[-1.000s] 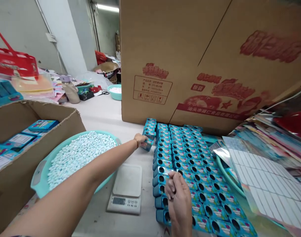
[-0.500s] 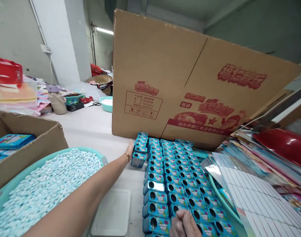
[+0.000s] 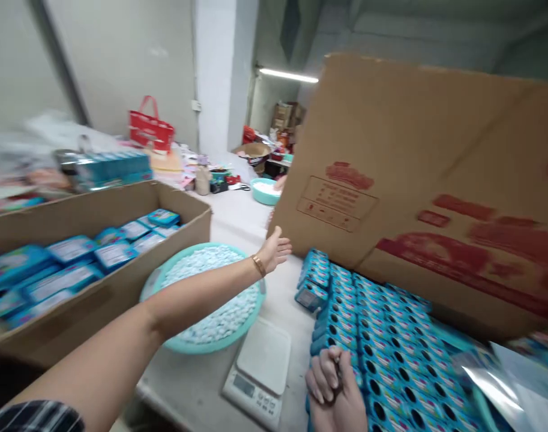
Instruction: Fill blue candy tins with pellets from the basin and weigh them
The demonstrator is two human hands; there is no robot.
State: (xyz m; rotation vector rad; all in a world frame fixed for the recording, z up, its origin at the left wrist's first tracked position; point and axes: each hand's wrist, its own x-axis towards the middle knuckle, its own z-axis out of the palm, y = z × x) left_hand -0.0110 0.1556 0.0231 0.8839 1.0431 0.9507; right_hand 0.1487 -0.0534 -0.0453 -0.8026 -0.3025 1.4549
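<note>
My left hand (image 3: 276, 251) is stretched out over the white table, fingers extended and nothing in it. It is beyond the rim of a turquoise basin (image 3: 210, 345) of pale blue and white candies (image 3: 219, 315). To its right, apart from it, is a short row of small blue boxes (image 3: 316, 267). My right hand (image 3: 337, 387) is curled closed with the palm turned up, in front of long rows of the same blue boxes (image 3: 391, 354), each with a dark round hole. Whatever its fingers enclose, if anything, is hidden.
A white digital scale (image 3: 260, 366) lies between the basin and the rows. At left a cardboard box (image 3: 120, 312) holds several blue packs. A large carton (image 3: 391, 150) stands behind the rows. Plastic sheets (image 3: 494, 384) lie at right. Farther back is another turquoise basin (image 3: 264, 195).
The view has swung left, bringing the cardboard box and scale further in. My left hand has moved from beside the short row of boxes leftward. My right hand has turned its palm up, still closed.
</note>
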